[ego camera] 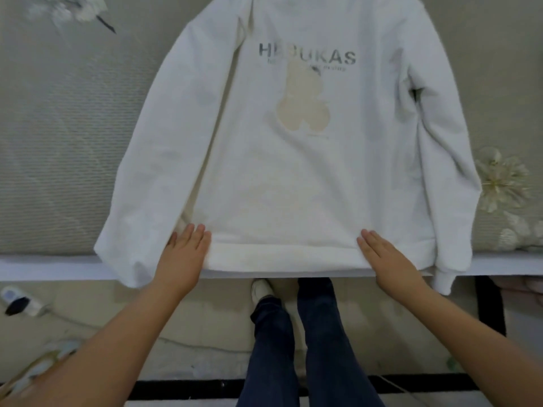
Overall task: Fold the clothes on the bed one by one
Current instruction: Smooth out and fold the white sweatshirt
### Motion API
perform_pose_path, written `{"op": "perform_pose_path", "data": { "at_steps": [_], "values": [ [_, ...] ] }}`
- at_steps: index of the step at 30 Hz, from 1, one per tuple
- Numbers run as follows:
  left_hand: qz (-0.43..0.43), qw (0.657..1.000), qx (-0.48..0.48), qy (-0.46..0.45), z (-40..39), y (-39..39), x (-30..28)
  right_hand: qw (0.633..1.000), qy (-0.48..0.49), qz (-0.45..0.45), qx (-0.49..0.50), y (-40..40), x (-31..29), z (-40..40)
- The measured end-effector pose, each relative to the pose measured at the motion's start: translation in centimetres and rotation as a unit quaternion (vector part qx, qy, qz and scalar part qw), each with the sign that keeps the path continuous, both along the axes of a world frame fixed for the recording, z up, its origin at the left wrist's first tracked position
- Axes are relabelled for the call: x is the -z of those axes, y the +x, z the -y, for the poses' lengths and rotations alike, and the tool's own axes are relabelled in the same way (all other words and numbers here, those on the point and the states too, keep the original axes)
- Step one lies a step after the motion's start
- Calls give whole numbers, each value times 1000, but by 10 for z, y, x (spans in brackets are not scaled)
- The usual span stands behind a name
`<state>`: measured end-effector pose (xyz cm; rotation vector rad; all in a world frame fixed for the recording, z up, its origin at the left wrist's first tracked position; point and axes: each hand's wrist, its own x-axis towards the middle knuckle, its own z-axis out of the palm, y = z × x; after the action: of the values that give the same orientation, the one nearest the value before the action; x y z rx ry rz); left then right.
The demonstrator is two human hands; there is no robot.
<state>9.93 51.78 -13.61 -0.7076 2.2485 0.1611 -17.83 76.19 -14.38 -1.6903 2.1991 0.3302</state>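
Note:
A white sweatshirt [293, 171] with grey lettering and a beige bear print lies flat on the bed [58, 142], its hem at the near edge. Both sleeves run down along its sides, and their cuffs hang over the bed's edge. My left hand [183, 254] lies flat with straight fingers on the hem's left corner. On the hem's right part my right hand [388, 259] presses flat, fingers straight. The collar is cut off by the top of the view.
The bed cover is grey-green with pale flower patterns [502, 177] at the right and top left. The bed's white edge [44, 267] runs across the view. Below it are my legs in dark jeans [317, 333] and a power strip [20, 301] on the floor.

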Motion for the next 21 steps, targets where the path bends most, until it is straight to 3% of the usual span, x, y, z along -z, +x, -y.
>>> {"op": "perform_pose_path", "data": {
  "at_steps": [3, 5, 7, 9, 15, 18, 21],
  "values": [
    [60, 998, 22, 10, -3, -18, -11, 990, 80, 111, 15, -10, -10, -16],
    [53, 998, 31, 22, -2, -39, -20, 971, 23, 180, 157, -23, -21, -14],
    [-9, 999, 21, 32, -5, -67, -23, 955, -104, 126, 248, -46, -30, -7],
    [-75, 997, 7, 34, -12, -100, -21, 936, -163, 55, 307, -80, -35, 4],
    [-233, 971, -32, 45, -41, -202, -13, 926, -124, -40, 355, -185, -24, 48],
    [-332, 941, -51, 37, -48, -259, -13, 923, -103, -32, 370, -225, -12, 74],
    [-357, 931, -64, 35, -49, -311, -10, 936, -87, -17, 339, -255, 4, 94]
  ]
}}
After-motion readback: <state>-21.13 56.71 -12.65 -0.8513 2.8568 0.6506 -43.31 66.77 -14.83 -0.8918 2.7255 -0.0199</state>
